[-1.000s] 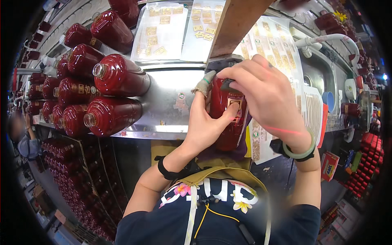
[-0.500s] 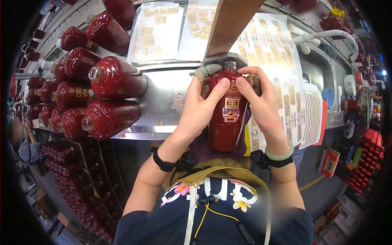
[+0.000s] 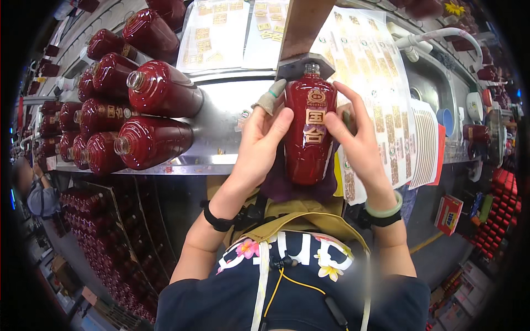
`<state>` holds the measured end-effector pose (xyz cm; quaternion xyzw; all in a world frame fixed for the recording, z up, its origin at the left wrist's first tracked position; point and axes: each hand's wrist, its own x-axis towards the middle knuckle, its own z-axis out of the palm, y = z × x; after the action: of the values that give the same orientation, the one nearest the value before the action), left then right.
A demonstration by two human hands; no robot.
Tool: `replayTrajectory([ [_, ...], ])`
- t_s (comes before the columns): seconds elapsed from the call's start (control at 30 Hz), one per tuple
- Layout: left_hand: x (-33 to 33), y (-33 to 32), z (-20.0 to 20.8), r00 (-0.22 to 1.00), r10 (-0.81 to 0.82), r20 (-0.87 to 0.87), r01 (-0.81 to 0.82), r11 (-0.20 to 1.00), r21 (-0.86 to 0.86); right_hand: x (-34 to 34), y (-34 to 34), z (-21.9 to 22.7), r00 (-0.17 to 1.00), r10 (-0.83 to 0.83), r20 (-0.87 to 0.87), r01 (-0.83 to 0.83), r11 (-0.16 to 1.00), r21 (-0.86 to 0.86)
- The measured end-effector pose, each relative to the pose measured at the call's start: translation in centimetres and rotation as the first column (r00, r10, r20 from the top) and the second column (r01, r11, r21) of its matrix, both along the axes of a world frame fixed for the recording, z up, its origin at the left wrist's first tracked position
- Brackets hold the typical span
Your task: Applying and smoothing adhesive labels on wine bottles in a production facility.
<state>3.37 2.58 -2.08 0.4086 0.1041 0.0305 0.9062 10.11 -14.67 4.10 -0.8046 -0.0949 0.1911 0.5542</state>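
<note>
A dark red glass bottle (image 3: 306,161) with gold raised lettering lies neck-away in front of me, its clear mouth against a grey block. Beneath it is a purple cloth (image 3: 270,185). My left hand (image 3: 258,135) is at its left side, fingers apart, a pale cloth finger cover (image 3: 267,101) on one finger; the thumb is beside the glass. My right hand (image 3: 358,132) is along the other side, its thumb on the front by the lettering and its index finger stretched toward the shoulder. The right hand's other fingers are mostly hidden.
Several red bottles (image 3: 165,88) crowd the bench at left. A wooden post (image 3: 305,27) rises beyond the block. Sheets of gold stickers (image 3: 215,36) lie at the back, and a long sticker sheet (image 3: 364,55) at right. Beyond it are a sink (image 3: 428,83) and a white pipe (image 3: 441,33).
Both thumbs have come away from the bottle's upper front: the left has moved off to the side, the right lower. The gold emblem is now uncovered. The whole view has shifted slightly.
</note>
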Motion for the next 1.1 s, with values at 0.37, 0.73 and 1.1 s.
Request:
replayTrajectory([
  [0.37, -0.5, -0.6, 0.3, 0.999, -0.033, 0.036, 0.033, 0.999, 0.013, -1.7, -0.4, -0.8, 0.998, -0.041, -0.038, 0.043, 0.997, 0.067],
  [0.73, -0.6, -0.6, 0.3, 0.997, -0.031, 0.073, 0.035, 0.998, -0.058, 1.0, 1.3, 3.4, 0.827, 0.008, 0.562, 0.021, 0.999, -0.046],
  [1.1, -2.0, 0.5, -0.8, 0.999, -0.042, 0.003, 0.042, 0.999, -0.025, 0.2, 2.5, 3.4, 0.308, 0.675, 0.670, -0.455, 0.724, -0.519],
])
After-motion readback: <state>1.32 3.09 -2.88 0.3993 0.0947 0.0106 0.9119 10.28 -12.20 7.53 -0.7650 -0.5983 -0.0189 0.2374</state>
